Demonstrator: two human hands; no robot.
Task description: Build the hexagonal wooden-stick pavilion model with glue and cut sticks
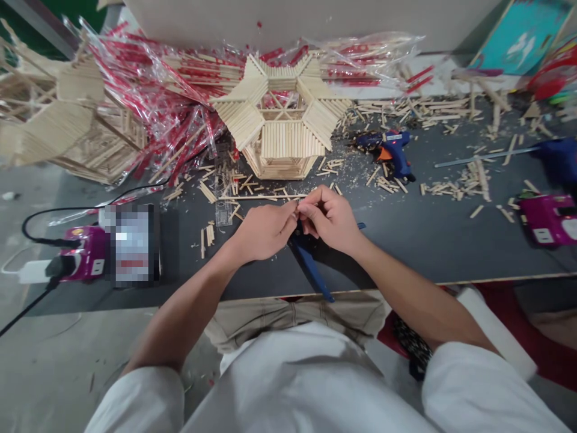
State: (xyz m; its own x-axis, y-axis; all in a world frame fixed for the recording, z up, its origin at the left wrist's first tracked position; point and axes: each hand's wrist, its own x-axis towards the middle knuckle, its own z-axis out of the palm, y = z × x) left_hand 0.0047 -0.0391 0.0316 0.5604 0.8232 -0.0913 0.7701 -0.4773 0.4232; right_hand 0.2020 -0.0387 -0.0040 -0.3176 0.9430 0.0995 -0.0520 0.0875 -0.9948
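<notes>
Pinching is seen in left hand (265, 231) and right hand (334, 221), contents unclear. The blue tool (314, 270) beneath could be dislodged by bumping.

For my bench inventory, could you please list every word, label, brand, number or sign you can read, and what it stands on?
No text can be read with certainty.
Orange-triggered glue gun: pale label, too small.
Turquoise board: white mark, too blurred.
Purple socket block at left: yellow mark, too small.
Screen beside it: pixelated, illegible.

light dim-to-moderate, diffuse | glare on plastic wrappers (155, 99) | soft shadow beneath hands (264, 231) (333, 219) | edges stretched, blurred | screen (132, 243) pixelated
</notes>
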